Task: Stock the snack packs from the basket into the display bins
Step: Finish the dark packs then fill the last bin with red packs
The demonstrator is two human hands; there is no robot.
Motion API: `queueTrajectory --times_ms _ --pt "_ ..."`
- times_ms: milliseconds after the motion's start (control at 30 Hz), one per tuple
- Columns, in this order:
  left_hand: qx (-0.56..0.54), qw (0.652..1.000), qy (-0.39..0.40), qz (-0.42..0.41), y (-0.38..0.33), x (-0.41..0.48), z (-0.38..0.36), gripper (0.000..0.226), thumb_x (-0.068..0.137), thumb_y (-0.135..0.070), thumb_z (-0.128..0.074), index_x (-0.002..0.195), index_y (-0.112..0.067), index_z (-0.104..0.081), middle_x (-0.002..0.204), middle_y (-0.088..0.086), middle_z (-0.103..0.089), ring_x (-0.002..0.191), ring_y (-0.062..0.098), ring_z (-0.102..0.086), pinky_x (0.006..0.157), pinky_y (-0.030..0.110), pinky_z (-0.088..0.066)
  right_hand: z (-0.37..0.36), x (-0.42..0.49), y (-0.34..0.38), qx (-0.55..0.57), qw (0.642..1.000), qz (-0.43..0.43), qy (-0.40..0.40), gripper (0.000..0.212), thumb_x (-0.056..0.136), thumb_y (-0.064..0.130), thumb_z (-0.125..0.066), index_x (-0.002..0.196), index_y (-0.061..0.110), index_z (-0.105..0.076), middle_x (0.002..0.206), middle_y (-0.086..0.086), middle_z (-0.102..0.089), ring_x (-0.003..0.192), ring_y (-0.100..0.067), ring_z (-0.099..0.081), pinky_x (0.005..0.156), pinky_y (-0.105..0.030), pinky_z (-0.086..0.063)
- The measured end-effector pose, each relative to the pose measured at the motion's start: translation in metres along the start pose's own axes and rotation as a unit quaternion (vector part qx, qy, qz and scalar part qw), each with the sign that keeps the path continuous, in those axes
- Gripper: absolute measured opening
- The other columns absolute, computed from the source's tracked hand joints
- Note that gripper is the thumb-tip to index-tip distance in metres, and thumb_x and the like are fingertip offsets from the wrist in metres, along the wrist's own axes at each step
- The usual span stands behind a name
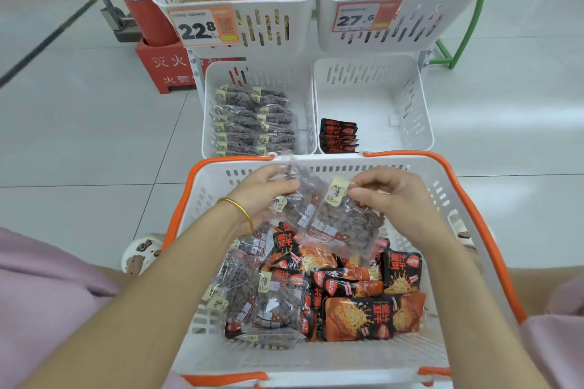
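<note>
Both hands are closed on clear packs (344,221) of dark snacks, held just above the heap in the basket (442,186). The left hand (265,196) has its fingers curled round the top of one pack, and the right hand (392,199) pinches the yellow-labelled corner of another. The packs hang between the two hands, long axis running down the frame, lower ends touching the pile.

Matching clear packs lie in neat rows in the lower left bin (208,110), which sits up the frame from the hands and a little to the left, just past the basket's far rim. The left hand looks nearer to it. That rim and its orange handle lie between the hands and the bin, so the packs would likely have to be lifted over them.

Black-and-red packs (357,319) fill the lower right of the basket. A few more stand in the lower right bin (379,98), at its near left corner. Two upper bins (297,19) with price tags (202,25) sit at the top of the frame, and a red stand (158,66) sits at upper left on the floor.
</note>
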State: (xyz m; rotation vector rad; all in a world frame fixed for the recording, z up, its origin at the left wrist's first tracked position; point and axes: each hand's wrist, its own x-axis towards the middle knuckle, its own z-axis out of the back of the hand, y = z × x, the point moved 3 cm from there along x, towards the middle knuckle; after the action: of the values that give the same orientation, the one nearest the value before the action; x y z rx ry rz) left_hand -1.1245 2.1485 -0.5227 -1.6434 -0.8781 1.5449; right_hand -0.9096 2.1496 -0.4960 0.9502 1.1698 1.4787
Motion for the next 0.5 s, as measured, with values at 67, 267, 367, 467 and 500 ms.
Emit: queueTrajectory --times_ms 67,267,367,467,500 --pt "0.042 0.999 0.017 0.002 -0.002 -0.002 -0.005 0.035 0.086 -0.019 -0.066 0.117 -0.014 -0.049 0.116 -0.002 -0.056 0.101 0.009 -0.056 0.077 0.037 -0.053 -0.006 0.000 -0.003 -0.015 1.000 0.001 0.011 0.017 0.076 0.010 -0.075 0.070 0.025 -0.071 0.110 0.015 -0.064 0.104 -0.001 -0.059 0.087 -0.023 -0.046" --pt "-0.026 0.994 0.080 0.067 -0.007 -0.007 -0.009 0.033 0.083 -0.027 -0.067 0.107 -0.007 -0.061 0.113 0.008 -0.058 0.096 0.020 -0.059 0.057 0.027 -0.052 -0.018 -0.001 -0.013 0.043 0.997 -0.040 0.053 0.010 0.082 0.007 -0.069 0.077 0.016 -0.068 0.130 0.009 -0.057 0.090 -0.003 -0.067 0.075 -0.019 -0.053" --pt "-0.213 0.967 0.114 0.078 -0.012 -0.013 -0.009 0.036 0.078 -0.028 -0.063 0.105 -0.005 -0.056 0.096 0.012 -0.065 0.075 0.020 -0.064 0.054 0.025 -0.055 -0.017 0.000 -0.016 0.071 0.997 -0.041 -0.002 0.014 0.086 0.007 -0.066 0.076 0.017 -0.064 0.125 0.009 -0.061 0.063 -0.008 -0.061 0.057 -0.019 -0.046" --pt "-0.183 0.976 0.116 0.022 -0.014 -0.014 -0.011 0.047 0.074 -0.032 -0.068 0.109 -0.003 -0.054 0.092 0.005 -0.067 0.083 0.016 -0.062 0.073 0.029 -0.056 -0.014 0.002 -0.020 0.076 0.995 -0.038 -0.051 0.020 0.088 0.011 -0.064 0.074 0.025 -0.061 0.116 0.020 -0.063 0.065 -0.021 -0.052 0.060 -0.031 -0.042" --pt "-0.119 0.985 0.124 0.003 -0.013 -0.016 -0.015 0.064 0.072 -0.032 -0.071 0.123 -0.002 -0.048 0.096 0.001 -0.064 0.090 0.015 -0.058 0.088 0.036 -0.050 -0.014 0.002 -0.020 0.076 0.995 -0.032 -0.061 0.022 0.088 0.013 -0.064 0.072 0.028 -0.061 0.115 0.023 -0.062 0.069 -0.023 -0.052 0.062 -0.034 -0.042"
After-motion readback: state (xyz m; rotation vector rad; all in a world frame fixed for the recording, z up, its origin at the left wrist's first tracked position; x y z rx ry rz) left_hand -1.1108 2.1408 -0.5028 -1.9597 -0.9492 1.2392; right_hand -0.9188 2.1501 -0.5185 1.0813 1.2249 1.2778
